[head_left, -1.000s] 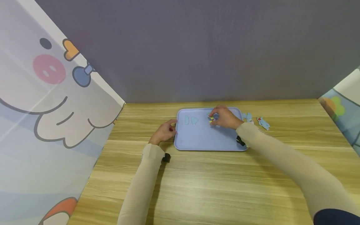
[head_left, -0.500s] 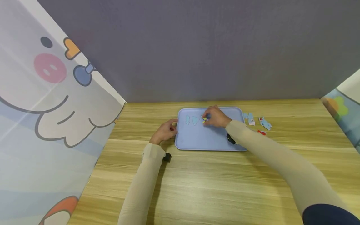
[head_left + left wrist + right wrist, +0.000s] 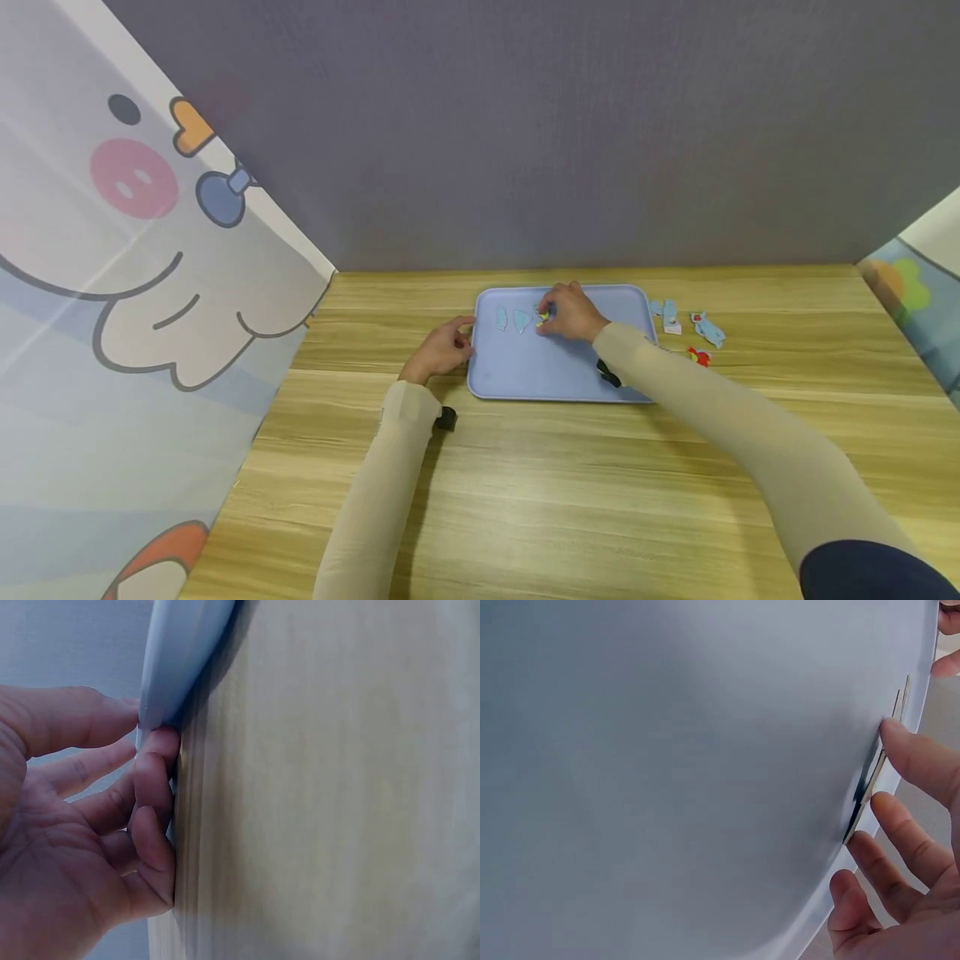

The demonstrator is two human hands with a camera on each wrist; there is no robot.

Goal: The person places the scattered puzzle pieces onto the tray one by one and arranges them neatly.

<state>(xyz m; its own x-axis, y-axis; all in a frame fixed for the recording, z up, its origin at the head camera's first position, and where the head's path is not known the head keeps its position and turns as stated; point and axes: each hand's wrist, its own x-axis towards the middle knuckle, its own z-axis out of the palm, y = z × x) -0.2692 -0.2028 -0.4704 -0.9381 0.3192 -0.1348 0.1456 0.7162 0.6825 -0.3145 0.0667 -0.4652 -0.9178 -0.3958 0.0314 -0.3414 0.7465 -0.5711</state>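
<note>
Half hidden, one small piece (image 3: 543,318) is pinched by the right hand (image 3: 573,314); the left hand (image 3: 438,350) grips a tray (image 3: 536,367).

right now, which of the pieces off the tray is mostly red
The red piece beside the right sleeve, lowest in the head view; the other pieces outside the tray are mainly light blue.

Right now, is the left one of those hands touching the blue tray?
Touching. The left wrist view shows it: the left hand has its thumb tip against the rim of the blue tray, fingers curled beneath.
</note>
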